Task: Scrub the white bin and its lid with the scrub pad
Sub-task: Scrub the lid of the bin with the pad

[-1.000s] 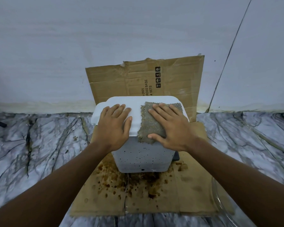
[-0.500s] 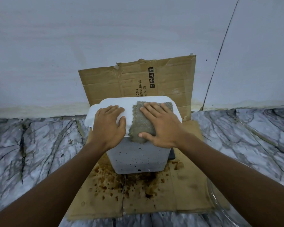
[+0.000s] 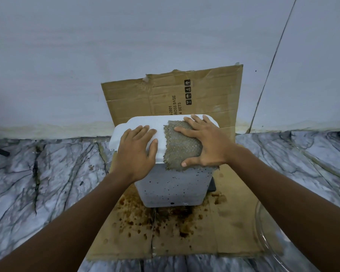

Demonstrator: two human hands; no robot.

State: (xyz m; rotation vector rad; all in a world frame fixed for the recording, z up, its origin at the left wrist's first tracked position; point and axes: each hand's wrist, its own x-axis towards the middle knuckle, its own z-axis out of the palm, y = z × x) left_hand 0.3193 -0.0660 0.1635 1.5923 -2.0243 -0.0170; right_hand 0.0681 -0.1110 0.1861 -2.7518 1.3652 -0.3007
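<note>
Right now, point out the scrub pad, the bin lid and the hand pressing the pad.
scrub pad (image 3: 182, 148): head view, bare mesh left of the hand.
lid (image 3: 143, 120): head view, bare white top, far left.
right hand (image 3: 210, 146): head view, back of the hand.

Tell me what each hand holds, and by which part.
Nothing is gripped. The right hand presses the scrub pad flat onto the lid; the left hand rests flat on the lid's left side.

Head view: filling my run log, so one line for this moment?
right hand: pressing scrub pad onto lid | left hand: flat on lid | white bin: upright on stained cardboard
</note>
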